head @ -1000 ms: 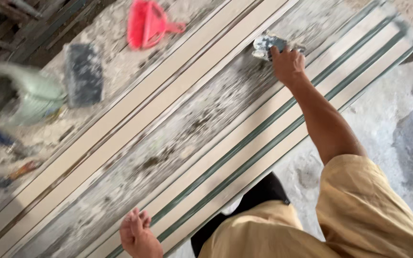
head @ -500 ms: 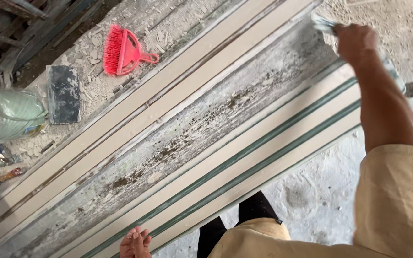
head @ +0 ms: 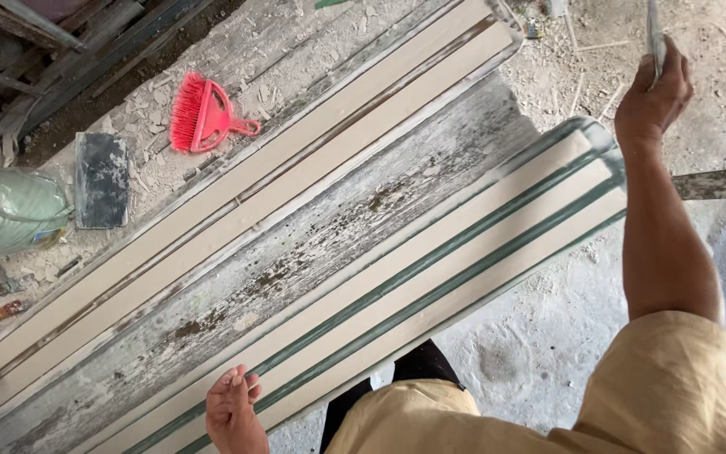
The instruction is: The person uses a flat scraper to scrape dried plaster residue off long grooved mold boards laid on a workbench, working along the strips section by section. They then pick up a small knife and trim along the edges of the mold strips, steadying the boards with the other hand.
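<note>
Two long cream mouldings dominate the frame, running diagonally from lower left to upper right across a plaster-caked workbench (head: 296, 252). The nearer moulding (head: 464, 252), lined with green strips, ends in a rounded tip at centre right; the farther moulding (head: 254, 197) lies parallel above it, separated by a bare, stained strip of the bench. A tan short sleeve (head: 674, 395) fills the lower right corner. From it the arm reaches up to the right hand (head: 650, 97) near the upper right edge, raised beyond the moulding ends over a rubble-strewn floor (head: 548, 336) and closed around a thin grey flat tool (head: 654, 34), seen edge-on so its kind cannot be told. The left hand (head: 233, 408) sits at the bottom edge, fingers loosely curled and holding nothing, resting at the near rim of the green-lined moulding. On the far side of the bench, at far left, a pale green sack (head: 2, 210) lies on its side. Just right of it sits a dark rectangular float (head: 101, 179), and farther right a red hand brush (head: 203, 113) lies among plaster chips.
</note>
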